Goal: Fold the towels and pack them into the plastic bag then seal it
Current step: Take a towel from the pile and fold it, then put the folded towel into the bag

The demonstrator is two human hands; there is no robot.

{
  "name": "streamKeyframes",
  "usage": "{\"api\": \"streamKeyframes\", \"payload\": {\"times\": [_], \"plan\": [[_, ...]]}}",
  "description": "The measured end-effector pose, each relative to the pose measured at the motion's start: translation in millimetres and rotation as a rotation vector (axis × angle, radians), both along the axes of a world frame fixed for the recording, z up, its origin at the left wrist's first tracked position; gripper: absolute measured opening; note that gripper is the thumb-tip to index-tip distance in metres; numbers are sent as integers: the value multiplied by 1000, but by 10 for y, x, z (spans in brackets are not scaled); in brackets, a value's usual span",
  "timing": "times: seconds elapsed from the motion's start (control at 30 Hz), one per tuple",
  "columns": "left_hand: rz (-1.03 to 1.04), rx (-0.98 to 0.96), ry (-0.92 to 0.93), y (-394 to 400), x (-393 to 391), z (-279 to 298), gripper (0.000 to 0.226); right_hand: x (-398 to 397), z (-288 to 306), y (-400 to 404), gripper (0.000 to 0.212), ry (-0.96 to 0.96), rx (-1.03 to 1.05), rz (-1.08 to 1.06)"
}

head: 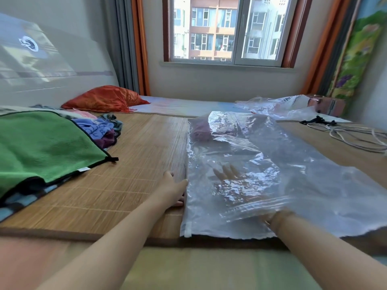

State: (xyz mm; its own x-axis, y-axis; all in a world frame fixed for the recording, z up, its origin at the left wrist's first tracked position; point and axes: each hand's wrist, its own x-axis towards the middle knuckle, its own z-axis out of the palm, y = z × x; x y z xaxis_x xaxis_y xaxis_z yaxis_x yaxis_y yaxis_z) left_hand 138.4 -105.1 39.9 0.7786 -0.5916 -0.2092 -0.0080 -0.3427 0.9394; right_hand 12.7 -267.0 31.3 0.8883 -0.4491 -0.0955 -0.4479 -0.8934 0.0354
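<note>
A large clear plastic bag (314, 185) lies flat on the bamboo mat (134, 168), its zip strip (253, 206) and open mouth toward me. A folded maroon towel (201, 130) sits inside at the far end. My right hand (229, 178) is inside the bag past the wrist, palm down, fingers spread, holding nothing. My left hand (173, 189) grips the bag's left edge, thumb on top and fingers beneath. A green towel (41, 147) lies spread out at the left, with a heap of blue and purple towels (100, 130) behind it.
A red pillow (104, 99) lies at the back left. A second crumpled plastic bag (278, 105) sits at the back right, with a coiled white cord (356, 137) in front of it. The bed's front edge runs just below the bag's mouth.
</note>
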Motion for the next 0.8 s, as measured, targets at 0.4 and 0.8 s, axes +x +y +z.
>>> {"api": "streamKeyframes", "payload": {"times": [0.4, 0.8], "plan": [[-7, 192, -348, 960, -379, 117, 45, -1252, 263, 1418, 33, -246, -232, 104], [308, 336, -877, 2668, 306, 206, 32, 46, 509, 2468, 31, -457, -155, 355]]}}
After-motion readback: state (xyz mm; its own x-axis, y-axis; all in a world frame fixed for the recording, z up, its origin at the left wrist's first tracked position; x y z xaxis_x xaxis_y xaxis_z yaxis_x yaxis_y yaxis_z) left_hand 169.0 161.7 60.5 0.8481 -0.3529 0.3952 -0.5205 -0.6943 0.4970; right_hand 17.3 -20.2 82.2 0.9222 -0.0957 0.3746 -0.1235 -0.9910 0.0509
